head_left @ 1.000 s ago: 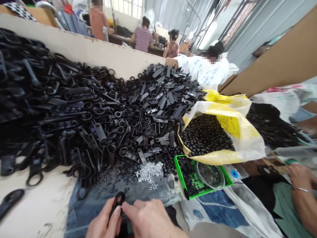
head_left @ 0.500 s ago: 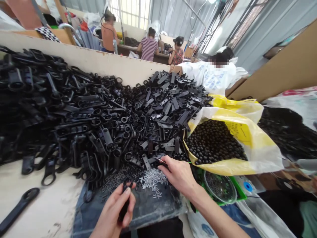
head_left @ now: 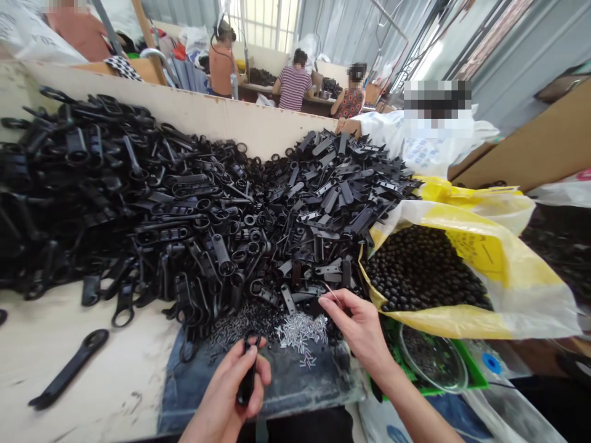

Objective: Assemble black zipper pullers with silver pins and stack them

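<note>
Black plastic lever (head_left: pixel 248 375) clamped in the left hand (head_left: pixel 226 400), the right hand (head_left: pixel 362 329) pinches a thin pin (head_left: pixel 330 291) over loose silver pins (head_left: pixel 300 329); lining it up squarely matters.

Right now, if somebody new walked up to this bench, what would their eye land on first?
First, the huge heap of black plastic parts sprawls across the left and middle of the table. Next comes the yellow bag at right, open and full of black beads. Nearest the camera, the left hand grips a black part while the right hand pinches a thin pin beside a small pile of silver pins.
</note>
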The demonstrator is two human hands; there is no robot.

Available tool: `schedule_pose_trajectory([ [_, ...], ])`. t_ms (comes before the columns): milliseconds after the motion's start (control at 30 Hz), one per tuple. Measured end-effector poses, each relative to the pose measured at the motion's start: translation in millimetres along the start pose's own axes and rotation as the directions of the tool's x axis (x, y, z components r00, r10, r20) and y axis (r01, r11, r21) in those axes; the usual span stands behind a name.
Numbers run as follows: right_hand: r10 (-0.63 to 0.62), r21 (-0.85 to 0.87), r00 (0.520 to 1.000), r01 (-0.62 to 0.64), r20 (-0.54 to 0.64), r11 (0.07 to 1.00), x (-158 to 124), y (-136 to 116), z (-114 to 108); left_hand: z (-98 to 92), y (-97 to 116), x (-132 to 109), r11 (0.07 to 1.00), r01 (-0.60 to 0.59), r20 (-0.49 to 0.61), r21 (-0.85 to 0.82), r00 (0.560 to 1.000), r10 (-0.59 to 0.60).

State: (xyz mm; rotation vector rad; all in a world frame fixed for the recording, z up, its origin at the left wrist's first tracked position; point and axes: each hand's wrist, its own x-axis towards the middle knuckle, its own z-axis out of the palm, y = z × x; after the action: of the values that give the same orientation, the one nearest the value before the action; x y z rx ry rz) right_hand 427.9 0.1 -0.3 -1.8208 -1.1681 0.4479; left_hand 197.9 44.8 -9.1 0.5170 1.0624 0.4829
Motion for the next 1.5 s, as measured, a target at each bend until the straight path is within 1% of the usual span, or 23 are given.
schedule_pose_trajectory([
  [67,0.085,0.121,0.995,-0.079,-0.045,0.990,-12,-11,18,5.8,-1,1,0.998,-0.056,0.014,0.005,0.998,0.056],
  [133,0.237,0.339,0.971,-0.211,-0.038,0.917,-26,-22,38,11.3,-1,1,0.991,-0.134,-0.001,0.016,0.991,0.134],
  [233,0.488,0.682,0.870,-0.395,0.063,0.616,-42,-36,63,10.1,-1,2,0.966,-0.254,-0.045,0.048,0.966,0.256],
  [267,0.534,0.734,0.840,-0.422,0.096,0.533,-47,-39,69,6.6,0,2,0.958,-0.279,-0.054,0.063,0.958,0.282],
  [300,0.555,0.750,0.824,-0.437,0.112,0.497,-51,-40,73,2.1,0,2,0.949,-0.304,-0.058,0.084,0.949,0.309],
  [367,0.565,0.744,0.814,-0.461,0.137,0.484,-58,-40,78,-7.7,-1,1,0.922,-0.352,-0.066,0.163,0.928,0.366],
  [433,0.561,0.728,0.813,-0.478,0.155,0.492,-65,-36,82,-15.3,-3,1,0.887,-0.375,-0.067,0.271,0.911,0.406],
  [533,0.542,0.681,0.819,-0.508,0.190,0.528,-71,-30,81,-21.6,-5,1,0.866,-0.343,-0.044,0.365,0.922,0.384],
  [567,0.520,0.637,0.831,-0.512,0.198,0.576,-71,-27,78,-23.3,-3,0,0.858,-0.338,-0.037,0.388,0.924,0.381],
  [633,0.430,0.484,0.887,-0.455,0.171,0.747,-68,-23,67,-27.9,4,-5,0.800,-0.354,0.025,0.483,0.920,0.392],
  [700,0.248,0.262,0.954,-0.287,0.171,0.922,-62,-22,52,-33.9,15,-11,0.679,-0.390,0.165,0.622,0.913,0.373],
  [733,0.143,0.167,0.963,-0.183,0.227,0.969,-58,-23,44,-37.0,22,-14,0.613,-0.408,0.247,0.676,0.910,0.333],
  [767,0.051,0.103,0.945,-0.089,0.323,0.991,-55,-25,37,-39.8,28,-16,0.561,-0.423,0.314,0.711,0.906,0.285],
  [867,-0.063,0.024,0.809,0.061,0.585,0.998,-48,-31,26,-45.1,37,-19,0.514,-0.443,0.398,0.735,0.895,0.202],
  [900,-0.052,0.008,0.785,0.059,0.617,0.998,-47,-33,26,-45.9,37,-18,0.537,-0.438,0.398,0.721,0.896,0.197],
  [933,-0.019,-0.005,0.783,0.028,0.622,1.000,-47,-33,27,-46.2,36,-16,0.586,-0.425,0.378,0.690,0.902,0.209],
  [1033,0.157,0.070,0.826,-0.230,0.541,0.971,-54,-29,38,-44.9,24,-10,0.803,-0.346,0.226,0.486,0.937,0.268],
  [1100,0.319,0.224,0.809,-0.472,0.494,0.853,-64,-24,50,-42.3,14,-7,0.907,-0.311,0.096,0.283,0.950,0.296],
  [1200,0.473,0.427,0.711,-0.696,0.520,0.578,-83,-19,74,-36.4,1,-7,0.947,-0.322,0.011,-0.004,0.947,0.322],
  [1233,0.492,0.474,0.698,-0.715,0.520,0.514,-89,-18,84,-34.2,-3,-8,0.943,-0.323,0.007,-0.076,0.946,0.324],
  [1300,0.510,0.577,0.722,-0.686,0.468,0.443,-98,-16,102,-29.7,-8,-10,0.938,-0.310,0.004,-0.157,0.949,0.315],
  [1400,0.533,0.682,0.758,-0.615,0.376,0.395,-104,-12,123,-23.9,-13,-13,0.942,-0.280,-0.002,-0.184,0.959,0.284],
  [1500,0.545,0.714,0.761,-0.595,0.352,0.370,-107,-7,134,-19.7,-16,-11,0.939,-0.300,-0.020,-0.171,0.953,0.301],
])
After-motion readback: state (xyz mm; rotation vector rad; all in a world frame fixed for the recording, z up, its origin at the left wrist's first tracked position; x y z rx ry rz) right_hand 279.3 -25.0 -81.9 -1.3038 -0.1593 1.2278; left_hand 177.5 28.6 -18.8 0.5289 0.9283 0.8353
